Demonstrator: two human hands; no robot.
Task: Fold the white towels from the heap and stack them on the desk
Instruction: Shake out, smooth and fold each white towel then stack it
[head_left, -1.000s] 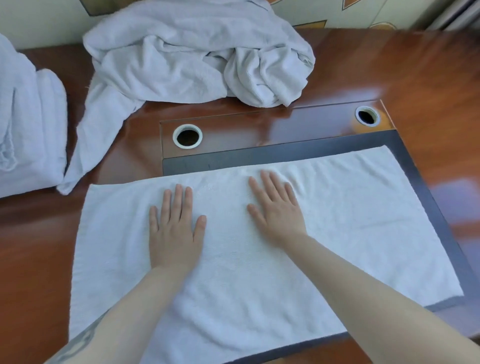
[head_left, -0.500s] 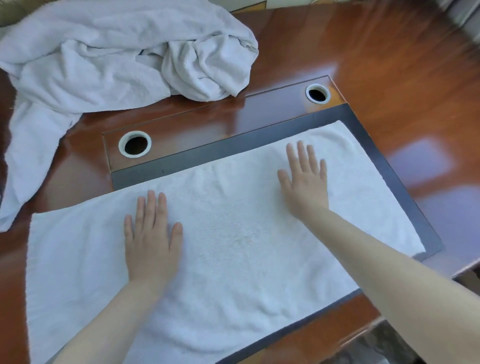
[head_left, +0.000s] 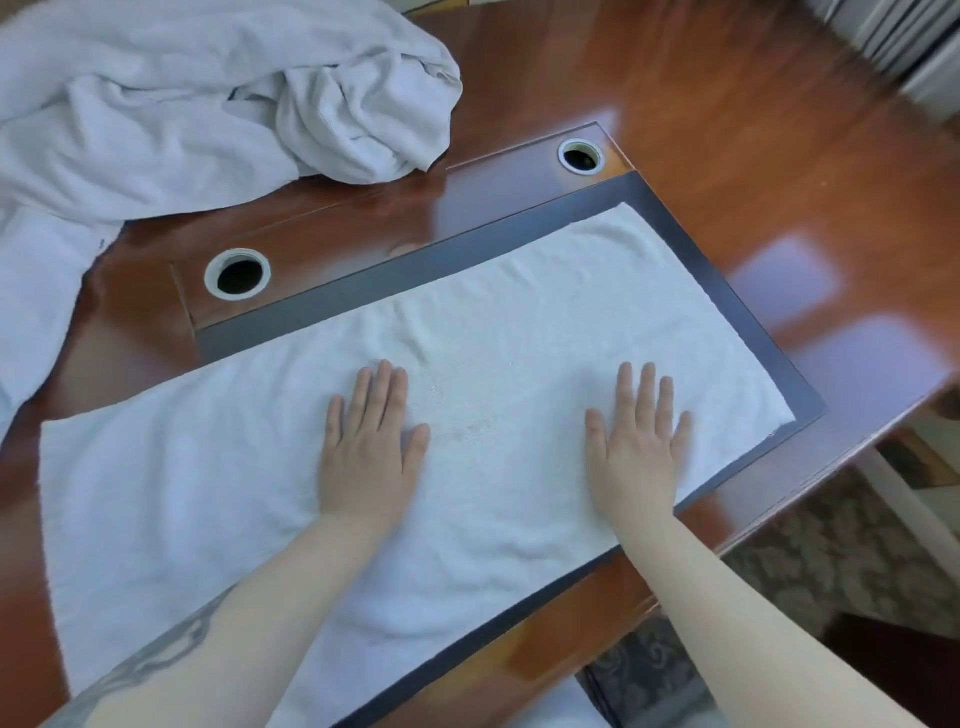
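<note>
Right hand had slid further right along towel since earlier frame, nearing its right end; left hand kept near middle. Both hands lay flat, palms down, fingers straight and slightly spread, pressing cloth. Towel lay spread flat across dark inset pad on glossy wooden surface. Crumpled heap of white towels sat at far left, apart from spread towel. Two round cable holes behind pad.

A glossy wooden desk carries a dark mat under a flat towel; a crumpled towel heap lies far left.
</note>
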